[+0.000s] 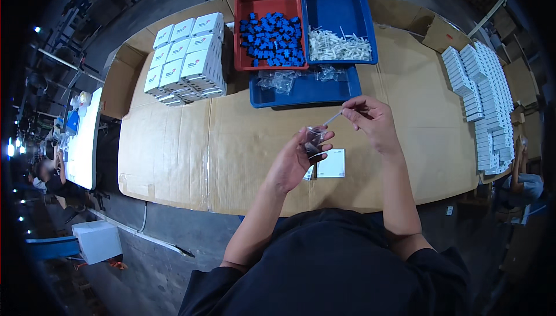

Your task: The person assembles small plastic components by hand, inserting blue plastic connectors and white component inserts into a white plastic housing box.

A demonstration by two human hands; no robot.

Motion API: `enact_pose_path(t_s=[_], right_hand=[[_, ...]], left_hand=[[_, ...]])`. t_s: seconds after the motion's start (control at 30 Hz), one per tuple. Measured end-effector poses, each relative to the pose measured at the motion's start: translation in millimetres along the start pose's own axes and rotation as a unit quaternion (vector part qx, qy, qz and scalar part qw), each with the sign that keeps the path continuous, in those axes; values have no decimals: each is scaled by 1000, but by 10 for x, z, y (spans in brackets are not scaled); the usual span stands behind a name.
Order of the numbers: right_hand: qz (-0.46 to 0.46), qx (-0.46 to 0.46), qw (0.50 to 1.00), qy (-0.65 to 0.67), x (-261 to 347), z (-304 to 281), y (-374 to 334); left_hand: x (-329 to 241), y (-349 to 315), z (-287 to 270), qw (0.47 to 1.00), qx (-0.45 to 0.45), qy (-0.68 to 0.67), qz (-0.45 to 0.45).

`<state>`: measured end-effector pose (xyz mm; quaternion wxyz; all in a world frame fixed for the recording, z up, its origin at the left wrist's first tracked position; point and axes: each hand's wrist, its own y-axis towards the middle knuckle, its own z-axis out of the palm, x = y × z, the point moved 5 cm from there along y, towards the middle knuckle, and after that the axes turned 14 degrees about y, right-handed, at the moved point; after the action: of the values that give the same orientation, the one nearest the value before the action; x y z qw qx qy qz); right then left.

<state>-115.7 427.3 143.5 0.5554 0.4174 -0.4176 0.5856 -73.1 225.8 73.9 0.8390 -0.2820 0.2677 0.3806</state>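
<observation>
My left hand (pixel 289 165) is closed on a small clear plastic bag (pixel 313 136) with something dark in it, which I cannot make out. A thin white stick (pixel 332 118) is pinched between the thumb and fingers of my right hand (pixel 375 124). Its lower end points down at the top of the bag; whether it has entered the bag is hard to tell. Beneath my left fingers, a flat white box or card (pixel 331 164) lies on the cardboard-covered table (pixel 249 160), with part of another white piece (pixel 308 173) beside it.
A red tray (pixel 238 32) holds blue plastic pieces. Next to it, a blue tray (pixel 336 9) holds white sticks. Clear bags lie in a lower blue tray (pixel 310 97). White boxes (pixel 185 58) are stacked at the left, more (pixel 486 102) along the right edge. People are at both sides.
</observation>
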Motion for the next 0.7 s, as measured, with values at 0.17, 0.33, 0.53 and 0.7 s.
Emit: enact_pose_path(t_s=[0.17, 0.33, 0.53, 0.7], right_hand=[[-16, 75, 992, -96, 16, 82, -35], [59, 136, 984, -96, -72, 198, 68], [31, 222, 969, -101, -50, 364, 144], [59, 261, 950, -162, -46, 352, 153]], left_hand=[[-6, -1, 145, 999, 4, 30, -10], [-25, 25, 173, 999, 2, 46, -4], [-42, 2, 185, 999, -11, 46, -4], [13, 1, 131, 997, -21, 69, -6]])
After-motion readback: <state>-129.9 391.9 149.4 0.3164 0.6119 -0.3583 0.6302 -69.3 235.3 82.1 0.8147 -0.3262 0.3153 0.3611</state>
